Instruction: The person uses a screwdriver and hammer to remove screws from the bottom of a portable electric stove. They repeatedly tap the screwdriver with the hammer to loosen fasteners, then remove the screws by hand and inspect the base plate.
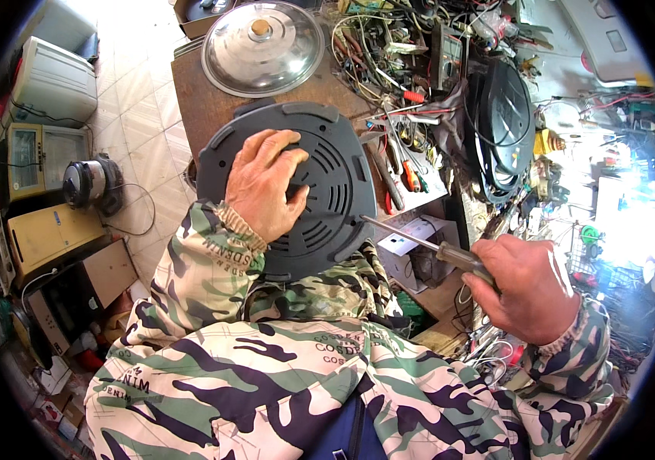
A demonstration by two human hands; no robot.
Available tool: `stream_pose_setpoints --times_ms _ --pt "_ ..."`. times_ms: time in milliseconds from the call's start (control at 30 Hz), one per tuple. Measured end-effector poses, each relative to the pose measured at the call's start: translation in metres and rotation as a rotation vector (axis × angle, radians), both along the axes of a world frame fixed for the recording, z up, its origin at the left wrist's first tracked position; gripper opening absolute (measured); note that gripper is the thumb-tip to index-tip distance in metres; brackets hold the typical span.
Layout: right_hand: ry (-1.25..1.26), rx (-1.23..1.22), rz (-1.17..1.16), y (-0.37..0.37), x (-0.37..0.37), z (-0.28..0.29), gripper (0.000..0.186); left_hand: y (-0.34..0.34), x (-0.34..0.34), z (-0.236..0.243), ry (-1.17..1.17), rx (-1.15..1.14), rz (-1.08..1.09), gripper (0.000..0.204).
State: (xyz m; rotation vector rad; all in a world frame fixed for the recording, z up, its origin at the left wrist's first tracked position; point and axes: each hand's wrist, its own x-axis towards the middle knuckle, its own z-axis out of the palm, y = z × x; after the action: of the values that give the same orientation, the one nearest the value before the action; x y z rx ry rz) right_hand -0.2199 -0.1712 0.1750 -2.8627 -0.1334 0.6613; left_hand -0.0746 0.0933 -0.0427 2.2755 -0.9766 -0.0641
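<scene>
Wrapped around one screwdriver (459, 257) by its handle, the grip of the right hand (528, 287) is closed, with the shaft pointing left toward one round, dark grey appliance base (329, 180). The left hand's (267, 184) grip is open, its fingers spread and thumb apart, lying on the slotted face of that base. The base sits tilted in front of the torso, just above the lap, overlapping the near part of the one brown tabletop (193, 96); the single screwdriver tip is at its right rim, though whether they touch I cannot tell. Two camouflage sleeves (208, 257) cover the forearms. Beyond the base lies one shiny metal pot lid (247, 65) with one knob (261, 28). To its right are tangled cables (358, 57), too many to count, and one black oval appliance (505, 115). At left stands one round black-and-silver cooker (86, 182).
</scene>
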Motion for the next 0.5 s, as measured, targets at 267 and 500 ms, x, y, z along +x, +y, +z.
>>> stream_pose_setpoints --times_ms 267,500 --pt "-0.054 0.061 -0.052 -0.004 -0.033 -0.031 0.021 0.0 -0.006 -0.005 -0.07 0.039 0.031 0.047" --pt "-0.063 -0.132 0.145 0.025 -0.009 -0.02 0.014 0.0 -0.004 -0.011 -0.025 0.028 0.021 0.047"
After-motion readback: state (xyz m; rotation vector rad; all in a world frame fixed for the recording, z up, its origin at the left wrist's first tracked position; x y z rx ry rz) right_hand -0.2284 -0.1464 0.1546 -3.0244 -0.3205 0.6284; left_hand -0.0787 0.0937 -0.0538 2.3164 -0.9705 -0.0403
